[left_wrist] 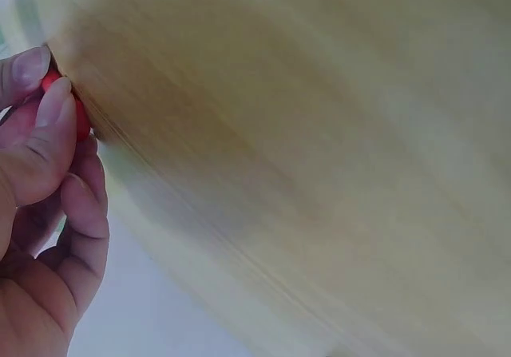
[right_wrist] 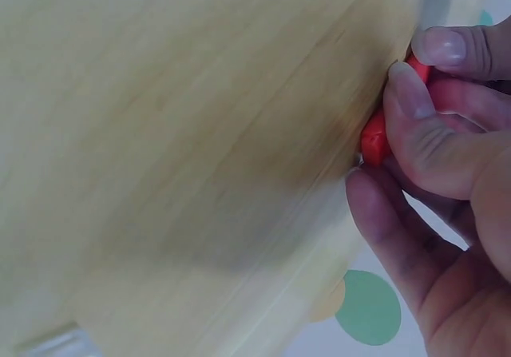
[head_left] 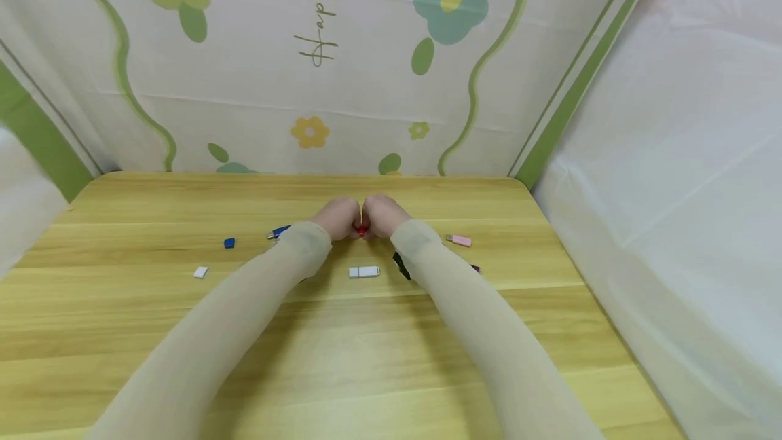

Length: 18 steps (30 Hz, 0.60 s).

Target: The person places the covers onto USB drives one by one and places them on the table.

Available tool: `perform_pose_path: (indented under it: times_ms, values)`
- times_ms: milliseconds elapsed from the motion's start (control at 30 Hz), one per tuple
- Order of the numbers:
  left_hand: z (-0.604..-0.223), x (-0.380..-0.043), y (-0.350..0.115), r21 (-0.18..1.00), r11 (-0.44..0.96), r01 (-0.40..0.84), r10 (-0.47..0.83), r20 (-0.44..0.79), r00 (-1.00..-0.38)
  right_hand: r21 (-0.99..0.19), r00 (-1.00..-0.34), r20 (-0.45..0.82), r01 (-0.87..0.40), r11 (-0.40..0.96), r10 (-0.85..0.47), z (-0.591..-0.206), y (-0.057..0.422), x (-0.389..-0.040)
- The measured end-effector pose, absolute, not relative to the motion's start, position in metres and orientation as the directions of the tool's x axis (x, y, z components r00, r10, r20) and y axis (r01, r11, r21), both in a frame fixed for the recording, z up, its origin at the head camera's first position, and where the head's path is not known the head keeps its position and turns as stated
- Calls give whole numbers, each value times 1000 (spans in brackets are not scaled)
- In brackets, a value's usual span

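Note:
Both hands meet over the middle of the wooden table (head_left: 366, 358), knuckles close together. Between them is a small red USB stick (head_left: 362, 230), mostly covered by fingers. My left hand (head_left: 339, 216) pinches one end with thumb and fingers. The other end is pinched by my right hand (head_left: 383, 214). In the right wrist view, a red end of the stick (right_wrist: 374, 140) shows below the right thumb. The left wrist view shows red (left_wrist: 82, 121) beside the left thumb, and both thumb tips lie near each other along the stick.
A white USB stick (head_left: 364, 271) lies in front of the hands. To the left are a blue USB stick (head_left: 278, 231), a blue cap (head_left: 229, 242) and a white cap (head_left: 201, 271). A pink USB stick (head_left: 459, 240) and a black piece (head_left: 401, 265) lie near the right sleeve.

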State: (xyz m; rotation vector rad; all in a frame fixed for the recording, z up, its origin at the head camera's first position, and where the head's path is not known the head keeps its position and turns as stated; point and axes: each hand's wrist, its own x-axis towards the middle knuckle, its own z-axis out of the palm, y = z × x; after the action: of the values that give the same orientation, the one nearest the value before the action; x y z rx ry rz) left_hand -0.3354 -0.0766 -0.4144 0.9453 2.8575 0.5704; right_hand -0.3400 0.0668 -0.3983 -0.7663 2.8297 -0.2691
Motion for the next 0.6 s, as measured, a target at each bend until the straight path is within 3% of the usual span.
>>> perform_pose_path:
  times_ms: [600]
  values:
    - [-411,-326,-71,373,776,509,530,52,-846,-266,-883,-158,-394,880,-443,-398,62,-338]
